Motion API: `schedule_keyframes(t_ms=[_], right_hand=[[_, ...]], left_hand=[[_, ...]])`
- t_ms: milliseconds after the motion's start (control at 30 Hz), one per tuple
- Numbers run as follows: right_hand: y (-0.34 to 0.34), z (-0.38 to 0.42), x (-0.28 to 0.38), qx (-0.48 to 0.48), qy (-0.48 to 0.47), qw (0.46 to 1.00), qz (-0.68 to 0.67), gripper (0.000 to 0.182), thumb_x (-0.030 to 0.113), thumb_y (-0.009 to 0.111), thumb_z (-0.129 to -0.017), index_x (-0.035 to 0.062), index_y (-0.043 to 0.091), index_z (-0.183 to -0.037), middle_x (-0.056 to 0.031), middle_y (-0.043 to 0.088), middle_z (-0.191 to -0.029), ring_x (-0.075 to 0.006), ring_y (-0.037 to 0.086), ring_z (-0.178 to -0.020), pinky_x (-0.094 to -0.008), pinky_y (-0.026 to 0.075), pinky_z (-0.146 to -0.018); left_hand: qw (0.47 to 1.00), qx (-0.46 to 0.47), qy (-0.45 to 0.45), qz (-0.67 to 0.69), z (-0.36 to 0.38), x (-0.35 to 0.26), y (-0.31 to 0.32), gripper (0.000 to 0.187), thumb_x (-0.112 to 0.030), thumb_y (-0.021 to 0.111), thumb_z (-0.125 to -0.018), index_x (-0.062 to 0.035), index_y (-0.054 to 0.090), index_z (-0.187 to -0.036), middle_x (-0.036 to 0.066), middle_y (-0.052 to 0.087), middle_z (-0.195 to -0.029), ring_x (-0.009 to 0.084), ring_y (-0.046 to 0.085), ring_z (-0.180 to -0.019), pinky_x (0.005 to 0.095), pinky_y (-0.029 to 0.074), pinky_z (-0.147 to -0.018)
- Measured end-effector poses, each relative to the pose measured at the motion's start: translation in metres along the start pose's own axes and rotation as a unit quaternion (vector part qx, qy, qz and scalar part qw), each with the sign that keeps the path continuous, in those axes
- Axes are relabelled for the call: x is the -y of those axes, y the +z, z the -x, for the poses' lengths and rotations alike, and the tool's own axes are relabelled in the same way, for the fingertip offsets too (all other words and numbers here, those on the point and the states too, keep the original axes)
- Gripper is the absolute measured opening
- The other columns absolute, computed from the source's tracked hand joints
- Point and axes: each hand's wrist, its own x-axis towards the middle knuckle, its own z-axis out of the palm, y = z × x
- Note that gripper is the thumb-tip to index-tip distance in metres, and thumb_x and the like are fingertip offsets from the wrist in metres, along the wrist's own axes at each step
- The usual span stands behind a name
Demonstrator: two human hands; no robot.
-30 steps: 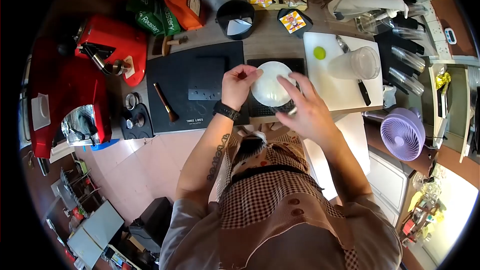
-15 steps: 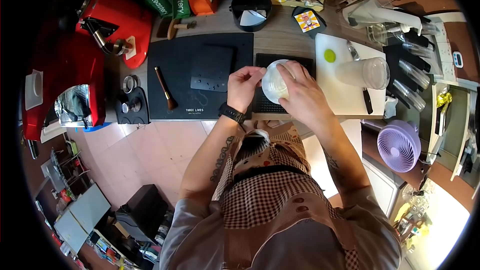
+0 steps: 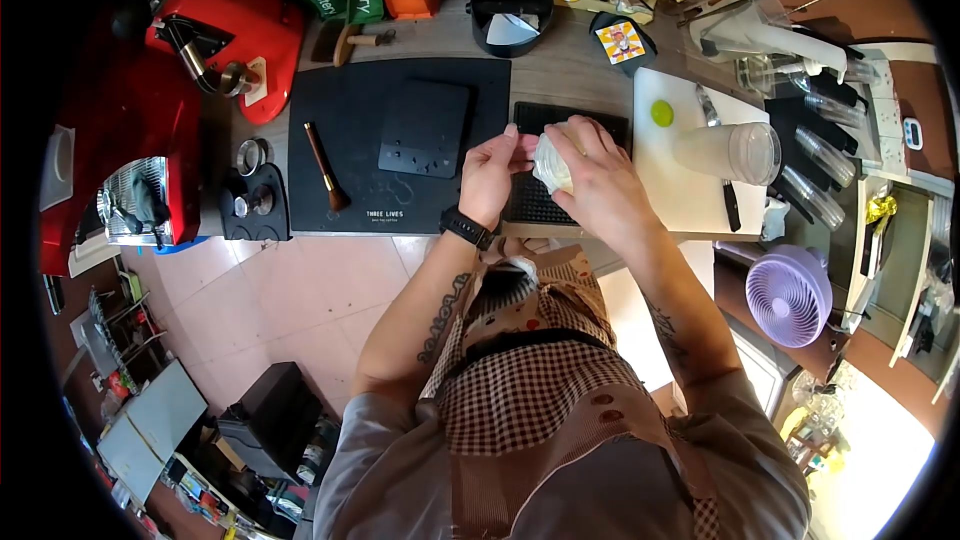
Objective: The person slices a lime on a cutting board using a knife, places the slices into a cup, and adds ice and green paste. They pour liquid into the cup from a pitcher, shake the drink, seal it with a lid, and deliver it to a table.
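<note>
A clear plastic cup point(image 3: 553, 164) with something pale inside is tilted between my hands, above the black drip mat point(image 3: 540, 206). My right hand point(image 3: 603, 175) is closed over its right side, fingers curled across the top and thumb low on the near side. At the left edge, my left hand point(image 3: 492, 172) grips it with fingers partly behind it and thumb pointing up. The cup's underside is hidden, and glare blurs its rim. A larger clear cup point(image 3: 755, 154) lies or leans on the white cutting board point(image 3: 690, 210) to the right, beside a lime piece point(image 3: 662, 113).
A knife point(image 3: 732, 208) rests on the board. To the left are a black mat point(image 3: 330, 100) with a brush point(image 3: 325, 170) and a black scale point(image 3: 425, 130), then a red espresso machine point(image 3: 230, 25). A black bin point(image 3: 510, 15) stands behind. A purple fan point(image 3: 790, 295) is at right.
The cup has tipped, so its round top no longer faces me fully. My left fingers have shifted from pinching its rim to reaching behind its left edge. The view has moved slightly.
</note>
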Motion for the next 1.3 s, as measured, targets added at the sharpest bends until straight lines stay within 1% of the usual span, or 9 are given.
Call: schedule_keyframes(t_ms=[267,567,700,767,833,900,967,1033,1300], right_hand=[[0.013,-0.007,0.002,0.059,0.007,0.998,0.000,0.064,0.015,0.076,-0.081,0.0287,0.058,-0.140,-0.0172,0.041,-0.152,-0.0452,0.037,-0.139,-0.0543,0.042,-0.105],[0.022,-0.011,0.007,0.039,0.000,0.997,0.062,0.044,0.025,0.072,-0.085,0.0226,0.067,-0.129,-0.0137,0.045,-0.151,-0.0428,0.035,-0.142,-0.0589,0.043,-0.099],[0.044,-0.008,0.000,-0.101,-0.034,0.989,0.099,0.055,0.034,0.074,-0.082,0.0180,0.064,-0.134,-0.0153,0.046,-0.151,-0.0428,0.034,-0.144,-0.0623,0.036,-0.107],[0.037,-0.003,0.000,-0.103,-0.039,0.993,0.053,0.065,0.040,0.075,-0.081,0.0181,0.059,-0.140,-0.0171,0.044,-0.153,-0.0449,0.033,-0.145,-0.0649,0.029,-0.113],[0.023,0.000,0.000,-0.093,-0.050,0.994,-0.003,0.075,0.049,0.074,-0.082,0.0156,0.054,-0.146,-0.0196,0.042,-0.154,-0.0467,0.031,-0.146,-0.0661,0.020,-0.119],[-0.003,-0.008,-0.013,-0.111,-0.067,0.991,-0.034,0.067,0.044,0.071,-0.086,0.0109,0.055,-0.142,-0.0200,0.046,-0.150,-0.0417,0.034,-0.146,-0.0631,0.022,-0.119],[-0.041,-0.038,-0.042,-0.149,-0.045,0.983,-0.095,0.052,0.027,0.071,-0.088,0.0073,0.058,-0.134,-0.0180,0.054,-0.139,-0.0385,0.048,-0.134,-0.0542,0.034,-0.112],[-0.099,-0.080,-0.068,-0.318,-0.060,0.944,-0.067,0.035,0.013,0.071,-0.086,0.0041,0.063,-0.120,-0.0153,0.067,-0.117,-0.0362,0.060,-0.114,-0.0486,0.043,-0.101],[-0.206,-0.156,-0.119,-0.408,-0.035,0.912,0.004,0.033,0.022,0.072,-0.088,0.0051,0.068,-0.116,-0.0169,0.068,-0.109,-0.0377,0.061,-0.110,-0.0487,0.049,-0.097]], left_hand=[[0.998,-0.008,0.026,0.051,0.006,0.026,-0.013,0.045,-0.036,0.045,-0.110,0.0014,0.070,-0.108,0.008,0.073,-0.097,0.0143,0.067,-0.088,0.0286,0.052,-0.078],[0.987,-0.074,0.122,-0.074,0.023,0.046,-0.011,0.050,-0.038,0.039,-0.112,0.0014,0.069,-0.110,0.005,0.071,-0.102,0.0121,0.062,-0.093,0.0281,0.047,-0.082],[0.975,-0.006,0.209,-0.075,0.023,0.061,-0.013,0.037,-0.018,0.048,-0.102,-0.0001,0.054,-0.134,0.011,0.063,-0.127,0.0193,0.059,-0.114,0.0317,0.046,-0.100],[0.983,0.030,0.161,-0.082,0.026,0.065,-0.013,0.064,0.004,0.052,-0.084,0.0007,0.041,-0.147,0.014,0.051,-0.143,0.0221,0.053,-0.128,0.0362,0.042,-0.112],[0.951,0.064,0.213,-0.213,0.022,0.055,0.002,0.082,-0.006,0.068,-0.082,0.0011,0.030,-0.154,0.020,0.045,-0.151,0.0314,0.046,-0.140,0.0409,0.038,-0.116],[0.893,0.076,0.238,-0.374,0.010,0.056,0.004,0.106,-0.018,0.087,-0.074,0.0009,0.024,-0.158,0.027,0.038,-0.156,0.0387,0.044,-0.143,0.0429,0.038,-0.116],[0.894,0.052,0.264,-0.358,0.002,0.054,0.016,0.104,-0.020,0.092,-0.069,0.0010,0.034,-0.153,0.023,0.047,-0.151,0.0363,0.052,-0.135,0.0411,0.044,-0.112],[0.896,0.057,0.281,-0.338,-0.017,0.069,0.017,0.085,-0.019,0.092,-0.069,0.0003,0.050,-0.140,0.018,0.060,-0.137,0.0324,0.061,-0.123,0.0392,0.050,-0.105],[0.887,0.060,0.278,-0.364,0.031,0.042,0.030,0.066,-0.022,0.093,-0.070,-0.0014,0.061,-0.124,0.016,0.070,-0.116,0.0313,0.070,-0.106,0.0385,0.057,-0.093]])
